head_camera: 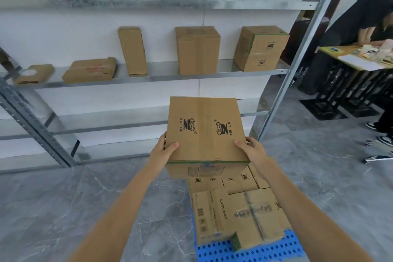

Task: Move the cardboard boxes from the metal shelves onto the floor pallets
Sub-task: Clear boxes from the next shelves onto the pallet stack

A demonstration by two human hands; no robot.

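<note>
I have my left hand (pixel 164 149) and right hand (pixel 252 149) clamped on opposite sides of the cardboard box (pixel 205 132), thumbs on its top face. It hangs in the air over the stacked boxes (pixel 244 208) on the blue pallet (pixel 255 251). The shelf upright (pixel 282 91) stands just beyond its right edge, and grey floor (pixel 85 198) lies open to the left. More boxes (pixel 197 51) line the middle shelf (pixel 148 78). A table (pixel 350 64) stands well apart, right.

head-worn view, down-forward, close over shelves (pixel 148 77), edges blurred
</note>
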